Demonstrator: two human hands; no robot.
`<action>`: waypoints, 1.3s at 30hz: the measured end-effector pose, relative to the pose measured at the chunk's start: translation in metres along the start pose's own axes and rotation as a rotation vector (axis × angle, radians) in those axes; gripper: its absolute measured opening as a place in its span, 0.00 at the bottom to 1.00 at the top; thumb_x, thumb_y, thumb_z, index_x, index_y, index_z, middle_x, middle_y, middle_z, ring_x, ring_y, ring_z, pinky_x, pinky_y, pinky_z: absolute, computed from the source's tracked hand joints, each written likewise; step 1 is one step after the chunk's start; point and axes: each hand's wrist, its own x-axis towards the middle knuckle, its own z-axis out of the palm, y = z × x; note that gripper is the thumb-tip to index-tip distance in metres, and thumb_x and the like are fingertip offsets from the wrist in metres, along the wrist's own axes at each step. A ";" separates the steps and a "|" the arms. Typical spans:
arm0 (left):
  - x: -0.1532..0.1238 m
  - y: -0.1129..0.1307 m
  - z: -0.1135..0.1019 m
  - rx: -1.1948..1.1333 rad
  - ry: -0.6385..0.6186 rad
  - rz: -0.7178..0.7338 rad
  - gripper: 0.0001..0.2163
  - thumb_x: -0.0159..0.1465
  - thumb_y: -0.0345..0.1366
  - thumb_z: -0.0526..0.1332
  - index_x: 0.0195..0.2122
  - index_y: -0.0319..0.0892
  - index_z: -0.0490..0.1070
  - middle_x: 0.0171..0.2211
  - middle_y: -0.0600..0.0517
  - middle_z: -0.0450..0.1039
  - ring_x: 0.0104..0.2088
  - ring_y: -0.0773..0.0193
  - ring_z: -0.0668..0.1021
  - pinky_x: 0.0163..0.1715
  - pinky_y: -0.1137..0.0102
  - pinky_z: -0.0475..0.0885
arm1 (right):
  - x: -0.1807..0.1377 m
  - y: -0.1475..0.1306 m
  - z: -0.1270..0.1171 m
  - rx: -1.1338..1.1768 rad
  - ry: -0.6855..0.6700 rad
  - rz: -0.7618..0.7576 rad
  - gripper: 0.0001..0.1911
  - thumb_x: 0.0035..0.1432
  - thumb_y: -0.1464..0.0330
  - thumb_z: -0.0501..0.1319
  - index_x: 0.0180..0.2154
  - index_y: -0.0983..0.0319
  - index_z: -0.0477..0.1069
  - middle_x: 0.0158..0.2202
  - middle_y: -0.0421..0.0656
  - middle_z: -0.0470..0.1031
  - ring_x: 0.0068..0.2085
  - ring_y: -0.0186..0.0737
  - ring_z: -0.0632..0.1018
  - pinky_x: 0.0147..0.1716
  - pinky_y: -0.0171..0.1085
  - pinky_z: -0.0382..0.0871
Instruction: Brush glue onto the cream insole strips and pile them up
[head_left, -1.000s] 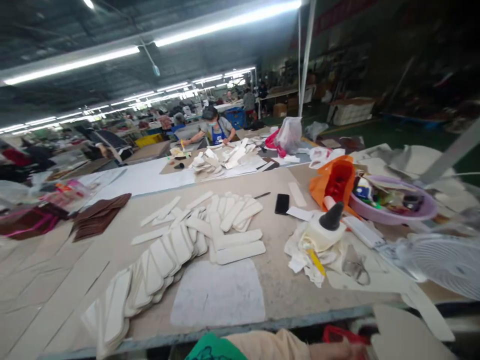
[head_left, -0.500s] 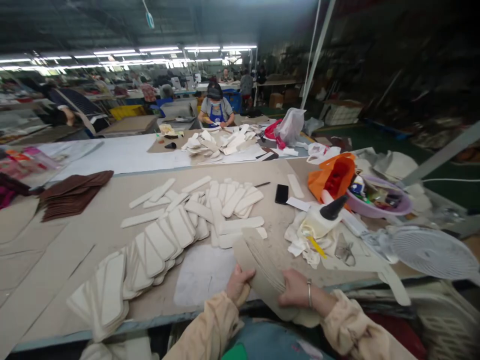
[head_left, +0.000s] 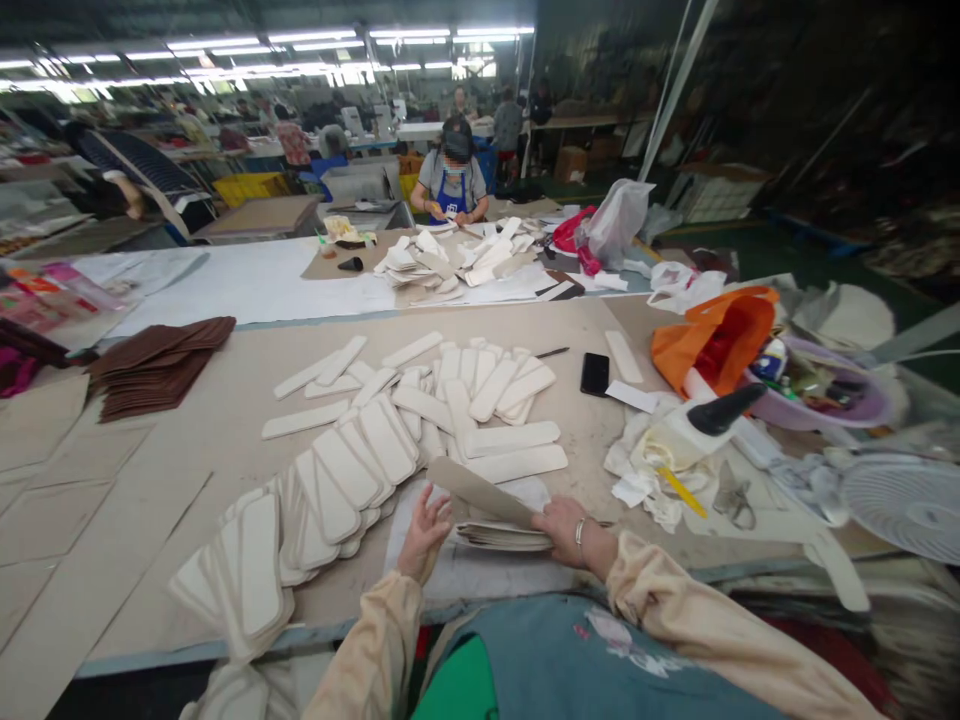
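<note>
My right hand [head_left: 562, 527] is closed on the right end of a stack of flat beige pieces [head_left: 504, 537], low over the near edge of the table. One long round-ended piece [head_left: 480, 490] is raised at an angle above the others. At its left end, my left hand [head_left: 426, 535] has its fingers apart and holds nothing; whether a fingertip touches the piece I cannot tell. A pale sheet [head_left: 469, 580] lies beneath. Left of my hands, a fanned row of cream rounded pieces [head_left: 322, 500] curves across the table. Beyond it are loose narrow cream strips [head_left: 517, 437].
On the right are a black phone [head_left: 595, 374], a white glue bottle [head_left: 686, 435] with a dark nozzle, an orange bag [head_left: 716, 340], a purple basin [head_left: 847, 405] and a fan [head_left: 904, 505]. Brown pieces [head_left: 161, 365] are stacked left. A co-worker [head_left: 451, 180] sits across the table.
My left hand has let go of the stack and opened, moving left. The stack has been lowered and laid flatter, with one piece now lifted apart. The view has shifted slightly.
</note>
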 end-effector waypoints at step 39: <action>0.016 -0.005 0.058 1.730 -0.502 0.369 0.42 0.43 0.39 0.66 0.59 0.44 0.50 0.56 0.37 0.57 0.60 0.37 0.47 0.51 0.37 0.29 | -0.003 0.008 0.035 0.225 0.039 0.038 0.24 0.43 0.76 0.57 0.46 0.64 0.61 0.42 0.49 0.65 0.43 0.46 0.65 0.41 0.41 0.58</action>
